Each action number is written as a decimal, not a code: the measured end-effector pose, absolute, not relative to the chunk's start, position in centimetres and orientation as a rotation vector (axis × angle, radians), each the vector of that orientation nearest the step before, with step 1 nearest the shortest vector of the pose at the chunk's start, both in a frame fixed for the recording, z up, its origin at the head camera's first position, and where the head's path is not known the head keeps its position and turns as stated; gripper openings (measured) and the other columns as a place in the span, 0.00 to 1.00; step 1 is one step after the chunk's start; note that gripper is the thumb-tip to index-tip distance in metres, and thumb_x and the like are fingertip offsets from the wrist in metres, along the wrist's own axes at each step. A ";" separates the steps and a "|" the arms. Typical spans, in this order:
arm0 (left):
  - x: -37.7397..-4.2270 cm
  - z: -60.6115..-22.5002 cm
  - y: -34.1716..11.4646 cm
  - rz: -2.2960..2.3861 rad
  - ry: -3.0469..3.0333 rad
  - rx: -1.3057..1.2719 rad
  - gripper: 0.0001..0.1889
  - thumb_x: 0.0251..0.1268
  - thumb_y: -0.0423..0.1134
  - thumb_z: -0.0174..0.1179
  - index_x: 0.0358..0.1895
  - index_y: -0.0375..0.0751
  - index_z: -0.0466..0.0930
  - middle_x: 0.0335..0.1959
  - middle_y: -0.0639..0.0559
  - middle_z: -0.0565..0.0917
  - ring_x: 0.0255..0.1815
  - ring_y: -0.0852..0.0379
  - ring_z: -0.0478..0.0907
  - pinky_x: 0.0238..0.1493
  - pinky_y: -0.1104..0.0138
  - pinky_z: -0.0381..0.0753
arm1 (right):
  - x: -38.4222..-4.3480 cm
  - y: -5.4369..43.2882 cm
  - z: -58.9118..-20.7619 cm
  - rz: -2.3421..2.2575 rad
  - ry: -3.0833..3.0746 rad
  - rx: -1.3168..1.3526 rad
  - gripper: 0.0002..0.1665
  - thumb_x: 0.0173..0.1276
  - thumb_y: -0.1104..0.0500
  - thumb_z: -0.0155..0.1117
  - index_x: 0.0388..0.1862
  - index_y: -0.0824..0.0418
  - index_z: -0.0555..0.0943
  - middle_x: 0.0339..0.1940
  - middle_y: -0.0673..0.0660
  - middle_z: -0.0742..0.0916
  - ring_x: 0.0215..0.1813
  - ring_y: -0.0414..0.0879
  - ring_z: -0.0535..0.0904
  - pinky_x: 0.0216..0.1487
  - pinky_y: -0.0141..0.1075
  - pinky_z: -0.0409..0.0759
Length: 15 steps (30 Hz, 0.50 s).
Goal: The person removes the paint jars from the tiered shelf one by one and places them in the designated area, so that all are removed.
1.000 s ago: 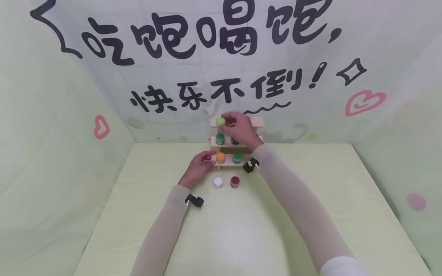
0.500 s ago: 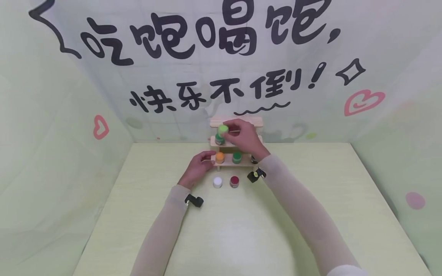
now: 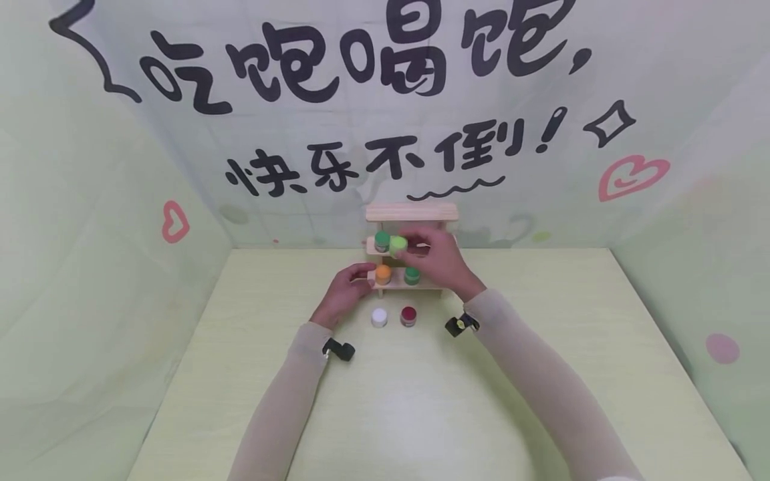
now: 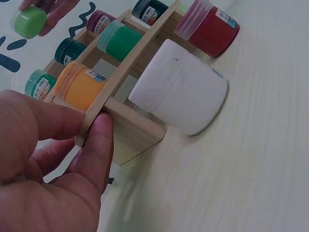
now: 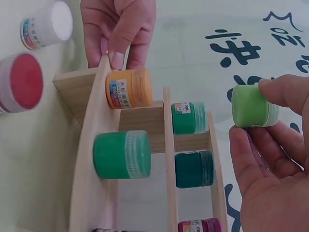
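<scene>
My right hand (image 3: 444, 262) pinches a light green paint jar (image 5: 251, 106) between thumb and fingers. In the head view the jar overlaps the middle shelf; the right wrist view has it beyond the shelves, off the wood. With thumb and fingers, my left hand (image 4: 53, 159) grips the left end of the bottom shelf of a small wooden tiered rack (image 3: 412, 212). That shelf bears an orange jar (image 3: 383, 274) and a green jar (image 3: 412, 275). Another green jar (image 3: 382, 241), a dark teal jar (image 5: 194, 169) and a purple jar (image 5: 200, 225) stand on the middle shelf.
A white jar (image 3: 379, 317) and a dark red jar (image 3: 408, 316) stand on the table (image 3: 397, 414) before the rack. A dark jar (image 4: 149, 12) sits farther along the bottom shelf. Behind the rack hangs a printed cloth (image 3: 337, 127).
My right hand has lifted the light green jar off the left of the top shelf and brought it down and slightly right. My left hand keeps its grip on the rack.
</scene>
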State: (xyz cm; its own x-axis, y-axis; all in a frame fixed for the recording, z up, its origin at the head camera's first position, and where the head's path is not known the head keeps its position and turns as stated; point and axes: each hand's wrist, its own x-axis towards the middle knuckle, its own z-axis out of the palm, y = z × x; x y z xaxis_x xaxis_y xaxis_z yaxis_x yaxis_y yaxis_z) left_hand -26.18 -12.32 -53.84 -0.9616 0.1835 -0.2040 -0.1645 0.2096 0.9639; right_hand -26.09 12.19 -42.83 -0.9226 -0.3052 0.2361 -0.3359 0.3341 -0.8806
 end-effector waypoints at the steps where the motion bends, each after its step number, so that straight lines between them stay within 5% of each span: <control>1: -26.2 -53.9 -12.3 1.820 2.208 0.016 0.23 0.68 0.37 0.67 0.65 0.57 0.82 0.62 0.48 0.80 0.63 0.49 0.77 0.67 0.56 0.79 | -25.9 12.3 -43.0 1.691 -2.547 0.605 0.24 0.68 0.58 0.77 0.61 0.61 0.85 0.58 0.57 0.88 0.58 0.52 0.87 0.60 0.37 0.87; 15: -26.1 -53.8 -12.1 1.847 2.188 0.020 0.23 0.68 0.35 0.66 0.65 0.54 0.82 0.62 0.47 0.80 0.63 0.49 0.78 0.66 0.58 0.80 | -23.0 14.5 -45.1 1.730 -2.587 0.538 0.22 0.67 0.57 0.77 0.59 0.58 0.86 0.55 0.56 0.89 0.54 0.54 0.90 0.57 0.39 0.89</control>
State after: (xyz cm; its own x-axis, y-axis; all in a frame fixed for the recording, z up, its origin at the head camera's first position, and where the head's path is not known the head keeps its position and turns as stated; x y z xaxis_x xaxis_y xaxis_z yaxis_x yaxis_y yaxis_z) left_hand -26.11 -12.13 -53.80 -0.9615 0.1875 -0.2010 -0.1667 0.1837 0.9687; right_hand -22.98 14.51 -45.13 -0.9419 -0.2880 0.1730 -0.2698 0.3418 -0.9002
